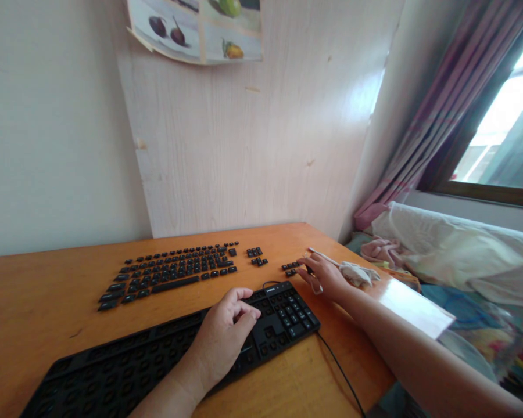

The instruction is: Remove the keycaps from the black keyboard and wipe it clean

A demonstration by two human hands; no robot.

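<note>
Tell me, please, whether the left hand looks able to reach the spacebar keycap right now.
Probably yes: the left hand is over the keyboard, and the spacebar keycap lies uncovered beyond its far edge, with bare desk between.

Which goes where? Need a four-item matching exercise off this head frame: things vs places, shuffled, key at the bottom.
Things
1. left hand
2. right hand
3. curtain
4. fruit pictures

Places
A. beside the window
B. at a small group of loose keycaps
C. high on the wood-grain panel
D. over the black keyboard

Pairs: 1-D, 2-B, 3-A, 4-C
</note>
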